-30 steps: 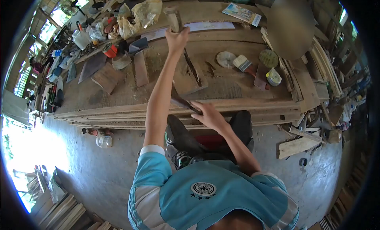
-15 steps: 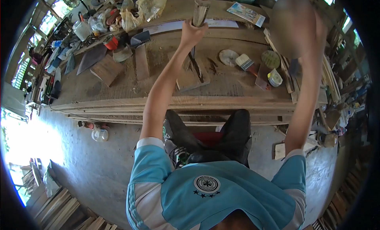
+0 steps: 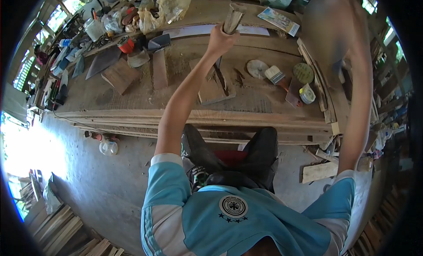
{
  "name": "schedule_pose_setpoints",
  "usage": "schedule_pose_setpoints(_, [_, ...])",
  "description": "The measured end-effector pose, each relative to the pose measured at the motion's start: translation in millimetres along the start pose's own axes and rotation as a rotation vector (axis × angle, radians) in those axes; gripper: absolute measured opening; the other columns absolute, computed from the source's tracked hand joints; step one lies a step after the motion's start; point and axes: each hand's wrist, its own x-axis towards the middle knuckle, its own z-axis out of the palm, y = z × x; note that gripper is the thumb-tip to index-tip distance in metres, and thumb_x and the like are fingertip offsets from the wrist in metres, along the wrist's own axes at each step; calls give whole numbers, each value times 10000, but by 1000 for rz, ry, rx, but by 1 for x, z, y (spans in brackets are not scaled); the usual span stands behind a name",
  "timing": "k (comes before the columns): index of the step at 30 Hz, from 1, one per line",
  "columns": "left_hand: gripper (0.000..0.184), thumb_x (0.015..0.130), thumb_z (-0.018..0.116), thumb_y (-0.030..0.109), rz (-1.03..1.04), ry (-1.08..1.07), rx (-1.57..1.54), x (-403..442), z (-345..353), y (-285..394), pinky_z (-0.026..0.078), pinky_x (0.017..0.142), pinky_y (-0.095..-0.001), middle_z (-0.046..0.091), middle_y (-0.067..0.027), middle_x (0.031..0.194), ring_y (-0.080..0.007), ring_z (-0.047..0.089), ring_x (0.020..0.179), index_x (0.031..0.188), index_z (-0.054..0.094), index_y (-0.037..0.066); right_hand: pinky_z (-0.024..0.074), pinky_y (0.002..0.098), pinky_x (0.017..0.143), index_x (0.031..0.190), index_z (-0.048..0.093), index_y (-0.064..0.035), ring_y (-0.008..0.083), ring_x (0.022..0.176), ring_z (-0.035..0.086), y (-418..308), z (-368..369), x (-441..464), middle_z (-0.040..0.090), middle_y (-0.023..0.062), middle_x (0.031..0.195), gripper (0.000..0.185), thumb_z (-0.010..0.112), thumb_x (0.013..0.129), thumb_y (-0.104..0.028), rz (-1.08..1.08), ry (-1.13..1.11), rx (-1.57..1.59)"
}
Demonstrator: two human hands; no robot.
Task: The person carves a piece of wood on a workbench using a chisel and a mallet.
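The left hand (image 3: 223,41) is closed round a piece of wood (image 3: 234,18) — held above the surface (image 3: 255,99), beyond a flat board (image 3: 211,92). The right arm (image 3: 361,101) is raised at the far right; whether the blurred right hand grips anything, I cannot tell.

A woodworking shop: plank workbench (image 3: 136,100), paintbrush (image 3: 276,74), wood strips (image 3: 65,231), probably more timber (image 3: 382,214) lower right

Left grip (image 3: 222,41) around wooden piece (image 3: 234,18) over workbench (image 3: 145,100).
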Motion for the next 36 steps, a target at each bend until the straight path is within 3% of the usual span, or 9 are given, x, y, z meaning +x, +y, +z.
schedule_pose_setpoints(4, [157, 676, 569, 131, 64, 18, -61, -4, 1, 6, 341, 436, -296, 452, -10, 516, -80, 402, 487, 686, 501, -10, 265, 229, 361, 715, 451, -69, 67, 392, 345, 76, 33, 14, 372, -31, 526, 385, 360, 865, -412, -393, -87, -386])
schedule_pose_setpoints(7, [175, 666, 573, 129, -53, 19, 76, 3, -8, -3, 357, 447, -282, 443, -4, 502, -80, 401, 479, 628, 488, -18, 317, 290, 370, 655, 460, -53, 122, 416, 405, 80, 57, -42, 397, 22, 493, 485, 352, 844, -487, 327, -291, -206])
schedule_pose_setpoints(8, [169, 662, 583, 130, -123, -12, 77, 0, -12, 14, 345, 442, -296, 457, -11, 519, -72, 399, 491, 662, 488, -10, 337, 328, 372, 645, 429, -22, 137, 396, 403, 94, 63, -63, 419, 59, 472, 438, 337, 881, -379, 391, -255, -148])
schedule_pose_setpoints(11, [174, 677, 584, 144, -122, -56, 69, 2, -5, 7, 337, 434, -306, 463, -22, 522, -84, 396, 482, 710, 493, -1, 294, 355, 397, 695, 490, -12, 201, 405, 402, 147, 96, -150, 417, 116, 481, 376, 391, 871, -329, 222, -82, -110])
schedule_pose_setpoints(17, [198, 743, 560, 203, -95, -158, 274, 6, 22, 18, 347, 416, -309, 471, -54, 529, -119, 421, 454, 786, 523, 14, 377, 397, 394, 749, 465, -1, 369, 456, 482, 83, 133, -203, 489, 189, 530, 265, 430, 855, -242, 108, -360, -110])
schedule_pose_setpoints(25, [228, 735, 557, 215, -187, -378, 546, 21, 58, 1, 384, 428, -370, 491, -98, 540, -183, 477, 476, 752, 530, -12, 451, 394, 408, 749, 466, 11, 341, 507, 556, 79, 161, -210, 518, 187, 530, 280, 438, 846, -251, 93, -384, -284])
schedule_pose_setpoints(28, [299, 672, 571, 243, 157, -409, 750, 18, 88, -28, 416, 522, -429, 535, -189, 607, -338, 525, 578, 653, 536, -53, 454, 384, 406, 733, 473, 5, 340, 503, 555, 82, 162, -212, 518, 184, 529, 286, 443, 842, -257, 89, -368, -278])
schedule_pose_setpoints(31, [311, 668, 577, 265, 250, -424, 659, 16, 94, -44, 426, 549, -420, 544, -211, 628, -339, 537, 607, 682, 553, -45, 455, 373, 403, 715, 481, 1, 333, 500, 556, 82, 165, -216, 518, 180, 526, 295, 451, 837, -266, 120, -302, -228])
schedule_pose_setpoints(36, [236, 671, 594, 182, -48, -33, 331, 19, 34, 5, 388, 449, -346, 524, -119, 537, -197, 508, 479, 649, 535, -45, 455, 358, 399, 733, 484, 2, 312, 479, 556, 88, 170, -221, 519, 173, 520, 269, 471, 828, -250, 64, -272, -248])
